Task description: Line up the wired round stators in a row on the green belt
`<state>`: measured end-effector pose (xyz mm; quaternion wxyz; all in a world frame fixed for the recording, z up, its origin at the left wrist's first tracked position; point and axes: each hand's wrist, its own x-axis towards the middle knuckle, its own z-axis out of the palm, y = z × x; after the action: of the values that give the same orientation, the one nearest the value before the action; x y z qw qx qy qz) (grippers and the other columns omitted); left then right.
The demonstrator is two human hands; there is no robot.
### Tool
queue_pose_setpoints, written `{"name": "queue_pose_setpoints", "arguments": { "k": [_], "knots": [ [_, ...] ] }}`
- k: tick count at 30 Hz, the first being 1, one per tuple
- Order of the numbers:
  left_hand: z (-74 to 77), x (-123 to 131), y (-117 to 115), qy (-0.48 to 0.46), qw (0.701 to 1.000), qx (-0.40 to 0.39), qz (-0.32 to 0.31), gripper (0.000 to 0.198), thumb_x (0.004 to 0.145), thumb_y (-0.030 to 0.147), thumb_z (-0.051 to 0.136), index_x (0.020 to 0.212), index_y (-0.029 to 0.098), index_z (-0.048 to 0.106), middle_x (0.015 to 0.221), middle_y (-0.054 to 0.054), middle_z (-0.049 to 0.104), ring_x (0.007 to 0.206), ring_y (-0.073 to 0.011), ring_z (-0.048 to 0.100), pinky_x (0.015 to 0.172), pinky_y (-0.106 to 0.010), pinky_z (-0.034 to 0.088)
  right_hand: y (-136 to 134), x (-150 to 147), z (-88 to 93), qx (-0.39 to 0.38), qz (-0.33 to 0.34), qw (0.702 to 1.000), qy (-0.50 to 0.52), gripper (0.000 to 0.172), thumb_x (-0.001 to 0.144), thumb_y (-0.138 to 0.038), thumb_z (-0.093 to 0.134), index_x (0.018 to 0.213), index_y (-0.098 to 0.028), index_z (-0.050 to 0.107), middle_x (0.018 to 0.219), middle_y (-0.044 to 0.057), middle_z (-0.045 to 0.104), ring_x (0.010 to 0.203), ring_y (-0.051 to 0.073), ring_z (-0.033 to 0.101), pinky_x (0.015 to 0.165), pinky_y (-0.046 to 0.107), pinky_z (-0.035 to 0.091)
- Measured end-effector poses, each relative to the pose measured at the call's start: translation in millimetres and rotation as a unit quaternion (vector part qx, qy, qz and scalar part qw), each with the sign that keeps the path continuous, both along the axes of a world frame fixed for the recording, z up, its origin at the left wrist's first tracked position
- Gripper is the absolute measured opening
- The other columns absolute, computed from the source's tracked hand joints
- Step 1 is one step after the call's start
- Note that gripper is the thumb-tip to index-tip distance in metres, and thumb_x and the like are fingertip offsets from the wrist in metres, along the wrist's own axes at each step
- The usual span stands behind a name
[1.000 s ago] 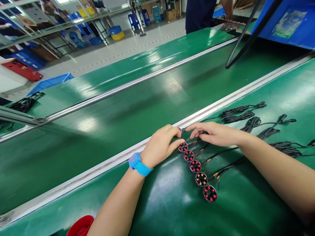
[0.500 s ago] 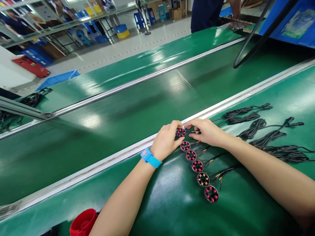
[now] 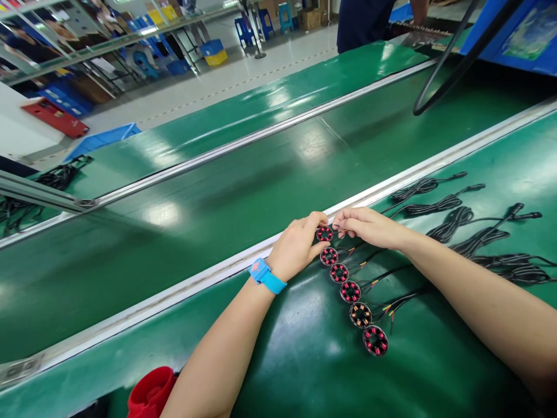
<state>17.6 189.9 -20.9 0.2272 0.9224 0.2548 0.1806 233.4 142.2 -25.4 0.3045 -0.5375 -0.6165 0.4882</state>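
Note:
My left hand (image 3: 298, 247), a blue wrist strap (image 3: 266, 276) at its wrist, grips a small round motor stator (image 3: 324, 234) with red coils between thumb and fingers. Just right of it, my right hand (image 3: 365, 225) pinches thin wires (image 3: 345, 231), mostly hidden by the fingers. Below the hands runs a slanting row of several more stators; one stator (image 3: 360, 315) has copper-coloured coils, and a red-coiled stator (image 3: 375, 340) lies nearest me. Black cables with bared coloured wire ends (image 3: 389, 309) lie beside the row.
Coiled black cables (image 3: 478, 241) spread over the green bench at right. Beyond a pale metal rail (image 3: 235, 259) runs a green belt (image 3: 209, 197). A red round object (image 3: 151, 390) sits at lower left. A person (image 3: 363, 26) stands across the belt near a blue machine (image 3: 517, 35).
My right hand's fingers have closed together around the wires beside the top stator. Another coiled cable shows at the upper right. My left hand stays on the stator, shifted slightly right.

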Motion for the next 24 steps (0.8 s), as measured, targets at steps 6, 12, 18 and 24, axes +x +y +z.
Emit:
{"name": "queue_pose_setpoints", "arguments": {
  "k": [6,12,18,24],
  "knots": [
    [5.5,-4,6,0.038,0.996,-0.059,-0.049,0.008,0.092,0.021,0.067,0.095,0.018,0.06,0.099,-0.001,0.066,0.092,-0.0186,0.061,0.083,-0.031,0.047,-2,-2,-5.5,0.034,0.022,0.998,-0.042,0.043,0.084,-0.018,0.043,0.126,-0.015,0.049,0.087,0.001,0.066,0.084,0.017,0.06,0.084,0.03,0.045],
    [13.0,-9,5,0.046,0.993,-0.087,-0.067,0.015,0.095,0.032,0.064,0.097,0.017,0.064,0.104,-0.004,0.067,0.098,-0.019,0.063,0.09,-0.032,0.048,-14,28,18.4,0.182,0.021,0.943,-0.277,0.048,0.089,-0.019,0.041,0.136,-0.016,0.049,0.113,0.009,0.065,0.105,0.025,0.059,0.096,0.04,0.042],
    [14.6,-9,4,0.052,0.995,-0.069,-0.057,0.016,0.093,0.032,0.067,0.098,0.017,0.066,0.104,-0.004,0.068,0.099,-0.0197,0.063,0.09,-0.032,0.049,-27,106,39.4,0.118,-0.092,0.789,-0.596,0.041,0.093,-0.014,0.038,0.13,-0.017,0.056,0.126,0.013,0.061,0.118,0.033,0.052,0.099,0.048,0.031],
    [15.2,-9,3,0.048,0.995,-0.064,-0.062,0.016,0.094,0.033,0.065,0.095,0.017,0.066,0.103,-0.004,0.068,0.097,-0.0198,0.063,0.088,-0.033,0.049,-34,137,38.1,-0.008,-0.081,0.803,-0.59,0.027,0.094,-0.014,0.036,0.102,-0.021,0.061,0.12,0.005,0.062,0.103,0.021,0.058,0.089,0.04,0.033]
  ]
}}
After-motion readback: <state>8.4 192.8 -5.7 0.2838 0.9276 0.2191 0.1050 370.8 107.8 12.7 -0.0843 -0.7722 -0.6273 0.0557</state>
